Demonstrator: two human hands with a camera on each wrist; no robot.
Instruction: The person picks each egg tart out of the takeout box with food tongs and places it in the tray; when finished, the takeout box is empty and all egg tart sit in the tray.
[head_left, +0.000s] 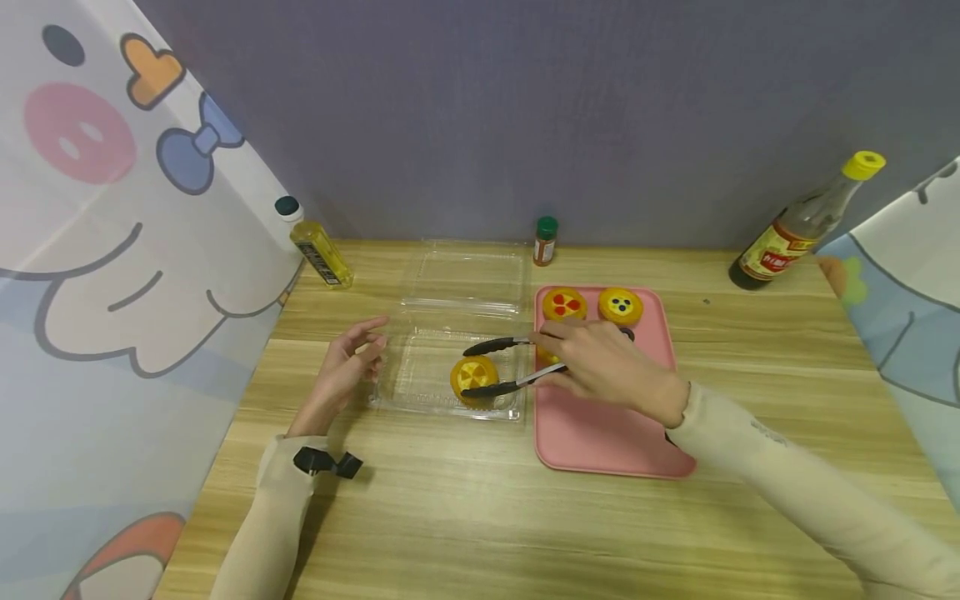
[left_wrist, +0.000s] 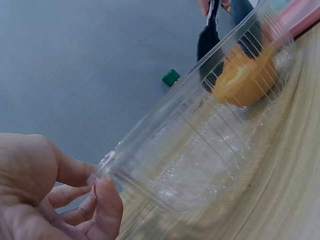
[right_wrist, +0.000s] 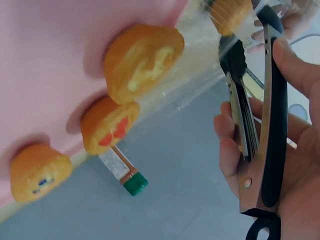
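Observation:
My left hand [head_left: 348, 367] pinches the left rim of a clear plastic clamshell box [left_wrist: 165, 165] between thumb and fingers. The box lies unfolded, its lid [head_left: 468, 275] toward the wall. In my right hand [head_left: 600, 367] I grip metal tongs [right_wrist: 272, 120] with black tips. Those tips are spread about a small yellow tart [head_left: 468, 375] in the right end of the box; whether both touch it I cannot tell. Beneath my right hand is a pink tray [head_left: 600, 433]. It bears a red-topped tart [head_left: 564, 303], a blue-dotted tart [head_left: 621, 307] and a pale-topped tart [right_wrist: 142, 62], partly hidden in the head view.
Behind the box stands a small green-capped jar [head_left: 545, 242] against the grey wall. An oil bottle [head_left: 322, 254] is at the back left. A tall yellow-capped bottle [head_left: 787, 237] leans in view at the back right. Wooden tabletop [head_left: 450, 508] stretches in front.

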